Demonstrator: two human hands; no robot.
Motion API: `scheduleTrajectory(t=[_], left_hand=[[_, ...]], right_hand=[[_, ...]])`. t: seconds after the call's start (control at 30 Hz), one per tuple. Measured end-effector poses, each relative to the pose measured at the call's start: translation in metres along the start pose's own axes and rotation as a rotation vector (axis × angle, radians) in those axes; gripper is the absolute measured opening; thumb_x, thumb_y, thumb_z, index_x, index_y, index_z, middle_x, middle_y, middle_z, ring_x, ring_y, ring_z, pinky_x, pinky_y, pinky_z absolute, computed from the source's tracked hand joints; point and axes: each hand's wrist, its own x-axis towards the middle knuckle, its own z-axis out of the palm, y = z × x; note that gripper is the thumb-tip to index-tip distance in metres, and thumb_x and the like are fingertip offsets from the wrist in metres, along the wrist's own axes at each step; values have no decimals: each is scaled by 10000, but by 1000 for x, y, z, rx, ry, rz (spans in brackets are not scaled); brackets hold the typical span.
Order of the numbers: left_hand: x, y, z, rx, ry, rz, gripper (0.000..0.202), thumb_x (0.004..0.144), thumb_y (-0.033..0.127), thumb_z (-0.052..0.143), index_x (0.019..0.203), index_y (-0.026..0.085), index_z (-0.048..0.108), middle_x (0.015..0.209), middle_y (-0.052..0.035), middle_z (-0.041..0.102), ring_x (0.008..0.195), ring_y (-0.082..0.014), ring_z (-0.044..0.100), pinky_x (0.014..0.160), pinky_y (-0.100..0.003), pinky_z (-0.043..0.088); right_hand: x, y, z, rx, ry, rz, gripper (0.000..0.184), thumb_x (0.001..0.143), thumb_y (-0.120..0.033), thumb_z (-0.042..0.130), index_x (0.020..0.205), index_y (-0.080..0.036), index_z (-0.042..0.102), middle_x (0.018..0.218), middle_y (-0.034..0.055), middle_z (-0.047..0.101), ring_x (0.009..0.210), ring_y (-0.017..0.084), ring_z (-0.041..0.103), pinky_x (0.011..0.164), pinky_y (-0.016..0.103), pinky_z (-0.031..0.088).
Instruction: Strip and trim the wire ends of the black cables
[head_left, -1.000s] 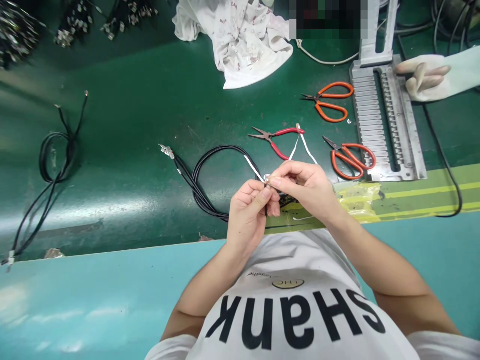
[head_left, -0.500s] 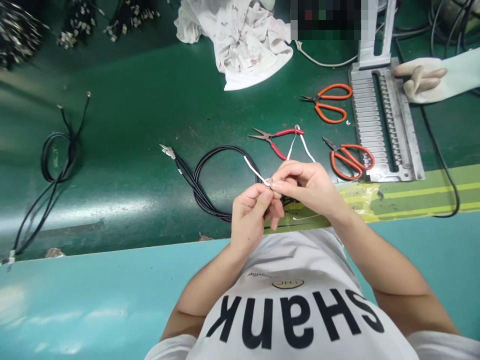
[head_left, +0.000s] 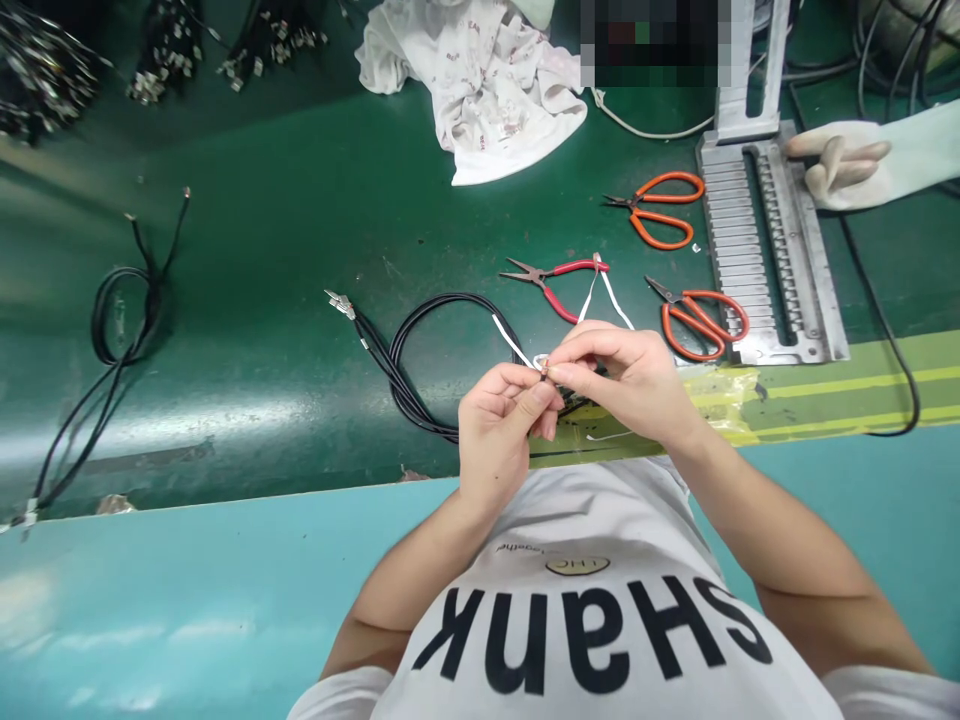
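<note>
At the bench edge my left hand is closed in a pinch around a small dark piece, apparently a black cable end, partly hidden by the fingers. My right hand pinches at the same spot, thumb and forefinger on a narrow white strip. The strip bends into a small loop between the two hands, and its free end points up and left. A coil of black cable with metal connectors at its far end lies just left of the hands; part of it passes behind them.
Red-handled pliers, with another white strip by one handle, lie beyond my right hand. Two orange-handled cutters lie beside a slotted metal fixture. A white glove, white cloth and another cable bundle are around.
The white strip now bends into a visible loop at the fingertips, and the dark piece shows between them. Both hands stay nearly in place; the view has shifted slightly.
</note>
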Motion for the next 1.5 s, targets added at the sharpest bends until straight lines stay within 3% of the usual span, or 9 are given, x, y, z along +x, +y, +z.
scheduleTrajectory(t=[0.47, 0.67, 0.83, 0.93, 1.07, 1.27, 1.33, 1.4, 1.5], left_hand=[[0, -2, -5, 20, -51, 50, 177, 943, 286, 646, 824, 158, 618, 653, 0, 665, 516, -103, 615, 525, -214, 405], [1, 1, -9, 105, -101, 30, 200, 970, 327, 602, 873, 162, 658, 593, 18, 632, 443, -94, 576, 482, -216, 400], [3, 0, -9, 105, -94, -22, 215, 943, 358, 638, 871, 156, 661, 583, 24, 603, 416, -72, 502, 422, -202, 367], [5, -2, -8, 91, -87, -44, 242, 918, 383, 671, 832, 157, 651, 583, 21, 604, 410, -69, 485, 415, -198, 369], [6, -5, -7, 93, -108, -60, 255, 920, 391, 666, 831, 152, 651, 566, 20, 593, 403, -72, 501, 435, -200, 375], [4, -5, -9, 85, -195, -123, 209, 921, 361, 665, 890, 171, 584, 619, 20, 607, 463, -91, 545, 452, -197, 368], [2, -5, -8, 74, -219, -164, 241, 885, 369, 711, 935, 189, 559, 665, 29, 594, 486, -71, 481, 450, -178, 325], [-1, -4, -5, 86, -240, -148, 287, 850, 371, 751, 1018, 194, 599, 694, 31, 548, 553, -75, 451, 485, -179, 322], [-6, -1, -1, 197, -290, -117, 351, 880, 412, 706, 1146, 183, 694, 712, 3, 517, 608, -98, 420, 518, -211, 309]], right_hand=[[6, 7, -1, 72, -57, 71, 68, 859, -268, 749, 885, -219, 787, 871, 28, 705, 790, 152, 638, 703, 290, 503], [4, 2, -1, -20, -63, -26, 59, 884, -211, 698, 884, -193, 754, 867, 41, 700, 793, 155, 634, 715, 301, 500], [0, -5, 2, -228, 16, -134, 75, 885, -202, 660, 843, -203, 721, 763, 14, 662, 664, 127, 556, 614, 279, 461], [-1, -6, 5, -178, 44, -21, 87, 878, -220, 654, 808, -205, 702, 744, 8, 669, 641, 125, 561, 589, 268, 468], [-1, 2, 4, 121, -17, 232, 82, 848, -264, 700, 796, -201, 706, 723, -2, 698, 651, 133, 631, 629, 265, 522], [17, -4, -17, 182, -133, 306, 198, 831, -370, 763, 878, -178, 758, 784, 11, 726, 705, 120, 643, 681, 257, 514], [41, -21, -30, 71, -132, 245, 209, 819, -367, 777, 862, -164, 757, 758, 14, 715, 674, 114, 621, 653, 256, 495], [73, -40, -41, -54, -100, 85, 180, 843, -332, 759, 880, -157, 740, 719, 12, 701, 646, 114, 616, 627, 261, 483], [128, -56, -53, -201, 86, -238, 169, 880, -221, 706, 1039, -202, 648, 700, -41, 652, 677, 129, 656, 677, 271, 498]])
